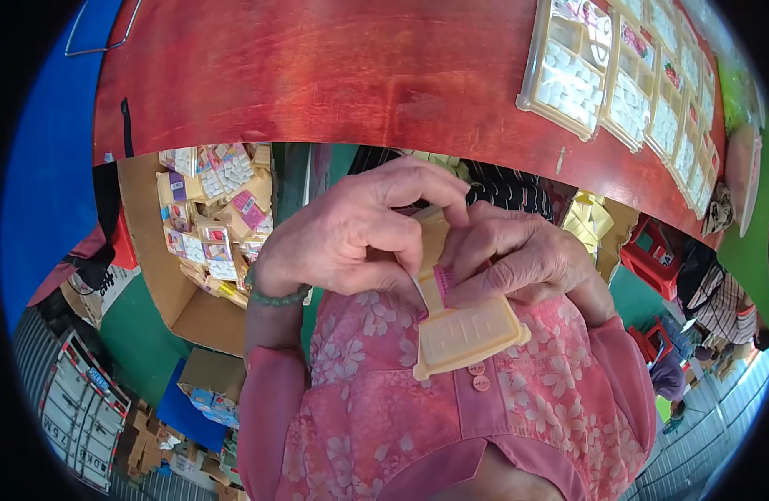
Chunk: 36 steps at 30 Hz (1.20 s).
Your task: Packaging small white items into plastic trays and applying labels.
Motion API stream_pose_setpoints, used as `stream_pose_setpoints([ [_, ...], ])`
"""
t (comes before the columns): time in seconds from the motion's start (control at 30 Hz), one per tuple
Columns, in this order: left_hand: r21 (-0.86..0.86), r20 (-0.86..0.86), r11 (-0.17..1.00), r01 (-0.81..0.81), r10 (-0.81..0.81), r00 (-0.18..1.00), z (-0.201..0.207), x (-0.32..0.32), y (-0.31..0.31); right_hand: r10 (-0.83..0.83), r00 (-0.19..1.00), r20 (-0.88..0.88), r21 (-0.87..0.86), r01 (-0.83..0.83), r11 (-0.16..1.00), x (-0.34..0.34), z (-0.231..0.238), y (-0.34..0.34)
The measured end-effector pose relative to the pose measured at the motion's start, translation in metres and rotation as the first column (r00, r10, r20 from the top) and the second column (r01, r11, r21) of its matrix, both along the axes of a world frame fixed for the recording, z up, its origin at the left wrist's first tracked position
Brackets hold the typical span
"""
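Note:
A cream plastic box [468, 338] with a raised pattern on its face is held in front of my chest, tilted. My right hand [526, 259] grips it from the right, its thumb pressed on the face. Across the middle of the box runs a pink label [443, 280], partly under that thumb. My left hand [359, 230], with a green bead bracelet at the wrist, comes over the box's left side. Its thumb and a finger pinch the label's thin left edge, which stands off the box. The fingers hide much of the box's upper part.
Ahead lies a red tabletop [317, 75], its near edge just beyond my hands. Several clear-windowed boxes of white pieces [568, 88] stand in a row on its right. At left, an open carton [192, 321] holds many similar boxes. Red stools [651, 259] and other people are at right.

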<state>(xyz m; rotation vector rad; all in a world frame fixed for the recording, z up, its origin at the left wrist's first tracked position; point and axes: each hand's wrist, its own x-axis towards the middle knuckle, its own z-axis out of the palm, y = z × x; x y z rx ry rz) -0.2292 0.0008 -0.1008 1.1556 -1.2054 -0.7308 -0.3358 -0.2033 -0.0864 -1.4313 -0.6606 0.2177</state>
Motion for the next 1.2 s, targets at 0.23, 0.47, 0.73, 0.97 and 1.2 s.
stream_pose_setpoints([
  [0.23,0.049,-0.088,0.992,0.119,-0.114,0.99,0.001,0.002,-0.014,-0.012,0.998,0.056,-0.027,0.014,1.0,0.002,0.0,-0.003],
  [0.47,0.014,-0.091,0.997,0.074,-0.072,0.993,-0.005,-0.001,-0.022,-0.033,0.994,0.108,-0.024,0.035,0.999,0.003,0.0,-0.008],
  [0.73,-0.04,-0.253,0.997,0.067,-0.075,0.965,-0.015,-0.009,-0.03,-0.139,0.94,0.31,-0.08,0.171,0.982,-0.002,-0.002,-0.011],
  [0.97,-0.045,-0.328,0.999,0.026,-0.039,0.944,-0.015,-0.013,-0.032,-0.057,0.935,0.349,-0.186,0.129,0.974,0.001,0.016,-0.008],
  [1.2,-0.017,-0.403,0.982,0.186,-0.177,0.898,-0.024,-0.021,-0.035,-0.08,0.826,0.558,-0.139,0.187,0.972,0.005,0.013,-0.005],
])
